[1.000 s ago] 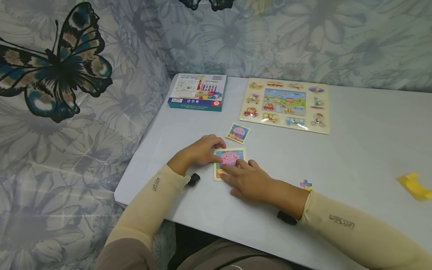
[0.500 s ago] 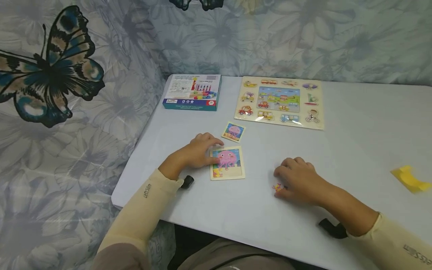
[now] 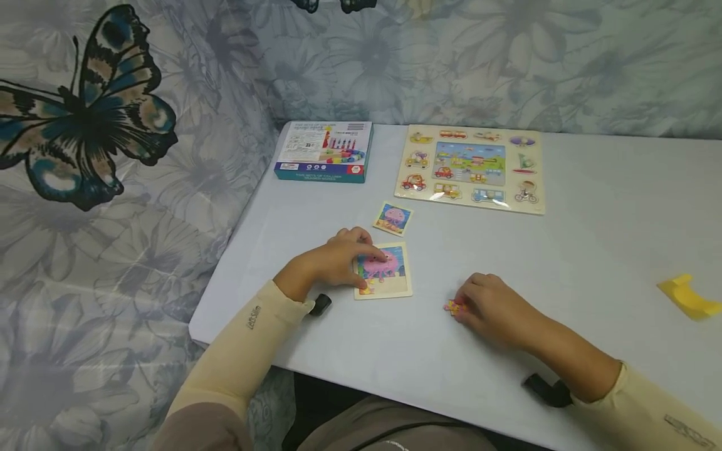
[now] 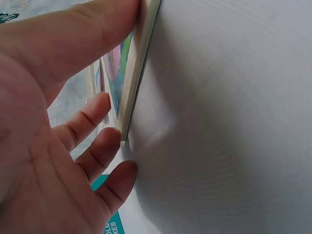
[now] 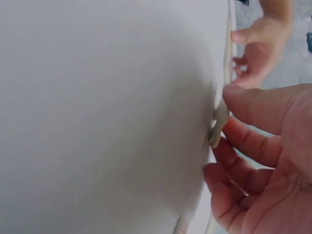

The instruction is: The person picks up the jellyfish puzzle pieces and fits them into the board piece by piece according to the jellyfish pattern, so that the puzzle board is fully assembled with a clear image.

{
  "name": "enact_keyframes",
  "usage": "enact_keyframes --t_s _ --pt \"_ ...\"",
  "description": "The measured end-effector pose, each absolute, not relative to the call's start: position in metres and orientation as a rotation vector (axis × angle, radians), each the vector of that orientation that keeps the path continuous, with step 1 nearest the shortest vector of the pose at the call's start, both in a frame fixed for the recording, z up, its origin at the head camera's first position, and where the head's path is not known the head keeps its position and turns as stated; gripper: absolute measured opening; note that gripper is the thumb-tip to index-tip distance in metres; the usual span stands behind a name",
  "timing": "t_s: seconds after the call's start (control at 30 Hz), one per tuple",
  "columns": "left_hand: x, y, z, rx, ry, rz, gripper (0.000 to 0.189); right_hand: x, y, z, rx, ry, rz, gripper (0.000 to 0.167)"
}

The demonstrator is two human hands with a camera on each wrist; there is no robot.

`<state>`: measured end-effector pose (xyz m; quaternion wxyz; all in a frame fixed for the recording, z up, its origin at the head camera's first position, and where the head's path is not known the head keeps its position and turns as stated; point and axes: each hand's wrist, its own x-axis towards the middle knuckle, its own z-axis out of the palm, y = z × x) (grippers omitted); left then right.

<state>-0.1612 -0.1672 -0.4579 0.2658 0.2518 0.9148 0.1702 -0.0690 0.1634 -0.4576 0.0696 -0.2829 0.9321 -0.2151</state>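
Note:
My right hand [image 3: 496, 310] pinches a small puzzle piece [image 3: 453, 307], pink and yellow, between thumb and fingers just over the table. In the right wrist view the piece [image 5: 220, 119] is seen edge-on. To its left lies a square wooden puzzle board [image 3: 389, 289] with a pink octopus picture and a bare wood strip along its lower right. My left hand [image 3: 341, 258] rests at the board's left side, index finger reaching over the picture and thumb at the lower left edge. In the left wrist view the thumb touches the board's edge [image 4: 127, 97], with the other fingers loosely bent.
A small octopus picture card [image 3: 393, 218] lies just beyond the board. Farther back are a box [image 3: 323, 152] and a large vehicle puzzle [image 3: 470, 169]. A yellow curved piece [image 3: 688, 297] is at the far right. One small wooden edge [image 5: 181, 225] shows low in the right wrist view.
My right hand has left the board, moved right and picked up the puzzle piece, then come slightly back left. My left index finger has shifted onto the picture.

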Motion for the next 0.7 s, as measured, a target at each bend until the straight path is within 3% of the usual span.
enact_keyframes --t_s 0.3,0.53,0.7 --pt "-0.162 -0.167 -0.459 0.681 2.474 0.475 0.062 -0.082 0.106 -0.445 -0.906 2.907 -0.516 0.008" --pt "-0.164 -0.166 -0.458 0.674 2.486 0.461 0.061 -0.099 0.068 -0.451 -1.394 2.901 -0.623 0.015" --pt "-0.163 -0.171 -0.458 0.665 2.479 0.489 0.061 -0.110 0.048 -0.461 -1.551 2.793 -0.643 0.016"
